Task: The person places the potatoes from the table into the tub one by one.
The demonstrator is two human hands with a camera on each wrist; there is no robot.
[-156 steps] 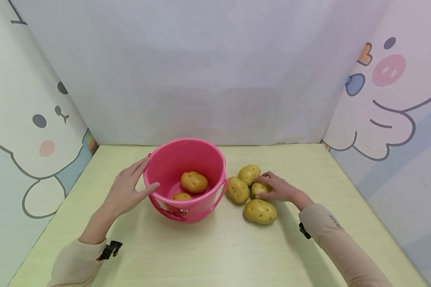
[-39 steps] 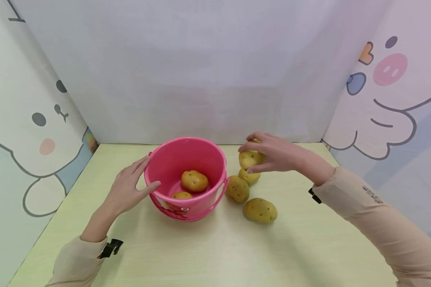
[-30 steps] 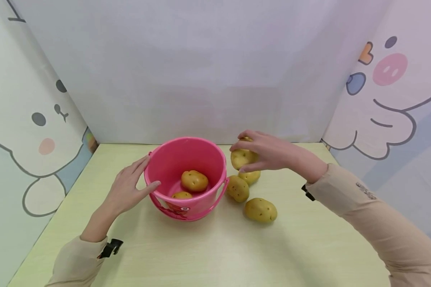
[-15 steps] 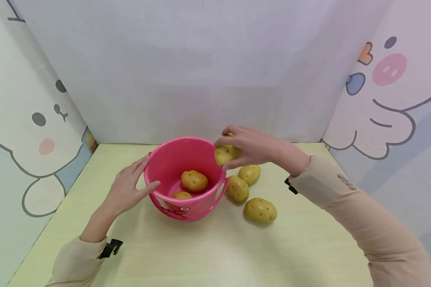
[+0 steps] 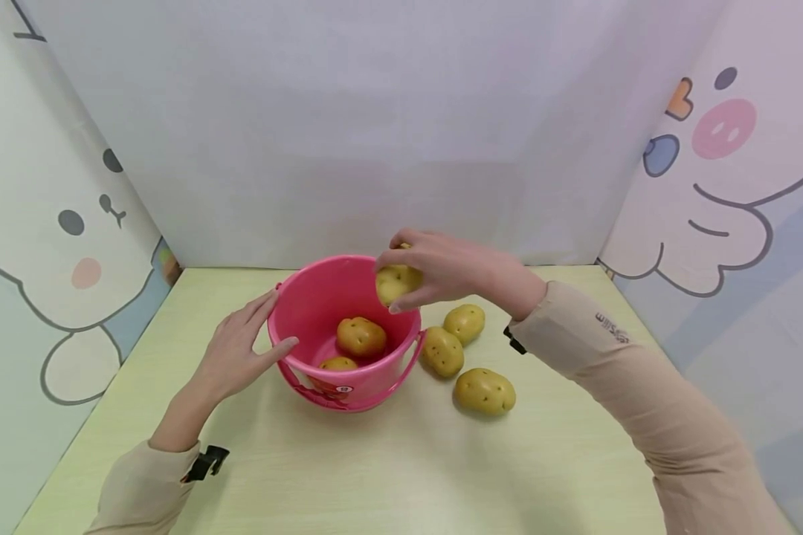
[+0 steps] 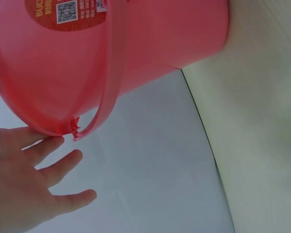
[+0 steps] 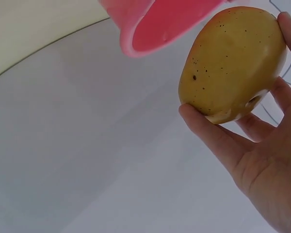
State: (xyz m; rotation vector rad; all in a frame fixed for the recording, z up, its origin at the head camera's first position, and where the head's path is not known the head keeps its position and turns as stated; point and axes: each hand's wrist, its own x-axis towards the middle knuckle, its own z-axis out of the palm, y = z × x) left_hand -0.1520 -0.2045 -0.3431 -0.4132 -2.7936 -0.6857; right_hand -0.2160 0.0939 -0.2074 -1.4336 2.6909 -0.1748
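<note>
My right hand [image 5: 444,269] grips a yellow potato [image 5: 398,282] between thumb and fingers, over the right side of a pink bucket's mouth. The right wrist view shows the same potato [image 7: 235,65] close to the bucket rim [image 7: 128,46]. My left hand [image 5: 241,355] rests against the left rim of the pink bucket [image 5: 375,390], its fingers fairly straight and spread. In the left wrist view, fingertips [image 6: 56,141] touch the rim near the handle joint. Inside the bucket lie one potato [image 5: 361,338] and another potato [image 5: 339,364], partly hidden by the front wall.
Right of the bucket, three more potatoes lie on the pale wood table [image 5: 388,475]: a back potato [image 5: 465,324], one beside the handle [image 5: 442,352] and a front potato [image 5: 485,392]. A white wall [image 5: 401,148] stands behind, with cartoon-printed panels at both sides.
My right hand took a potato from the group on the table, lifted it and carried it left to above the bucket. The left hand and bucket have stayed put.
</note>
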